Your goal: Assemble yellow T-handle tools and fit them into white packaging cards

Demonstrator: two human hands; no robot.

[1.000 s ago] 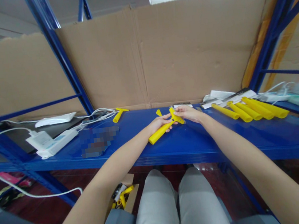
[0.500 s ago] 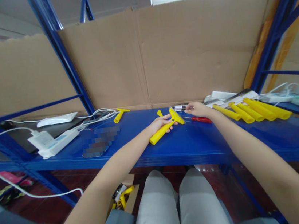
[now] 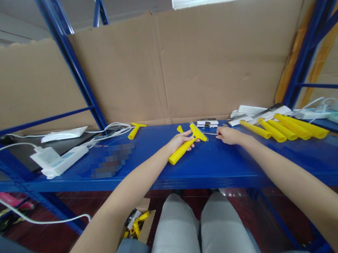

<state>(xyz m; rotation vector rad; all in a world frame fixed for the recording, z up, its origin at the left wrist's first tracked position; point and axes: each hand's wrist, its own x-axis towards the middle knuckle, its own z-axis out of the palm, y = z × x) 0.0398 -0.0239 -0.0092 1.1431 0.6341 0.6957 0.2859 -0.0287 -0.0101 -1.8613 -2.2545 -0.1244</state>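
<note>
My left hand (image 3: pixel 181 141) is wrapped round a yellow scraper (image 3: pixel 180 153), its tubular handle toward me and its wide head pointing up and right. Along the head's edge there is a thin strip that looks clear or metallic. My right hand (image 3: pixel 228 135) is closed on a screwdriver (image 3: pixel 210 134); only the thin metal shaft shows, pointing left at the scraper head, and the handle is hidden in the fist. Whether the tip touches the head I cannot tell. A small yellow piece (image 3: pixel 179 129) lies just behind my left fingers. Beyond the shaft lies a black-and-white blade-like part (image 3: pixel 207 123).
Several yellow handles (image 3: pixel 278 130) lie in a row at right, before white and black packets (image 3: pixel 259 113). A yellow T-shaped scraper (image 3: pixel 136 130), white cables and a power strip (image 3: pixel 64 162) are at left. Cardboard (image 3: pixel 210 59) stands behind the blue shelf (image 3: pixel 194 177). Below is a box (image 3: pixel 147 229) of yellow parts.
My right hand has come down from near the black-and-white part and taken hold of the red-handled screwdriver that lay on the shelf. My left hand keeps the scraper in nearly the same place.
</note>
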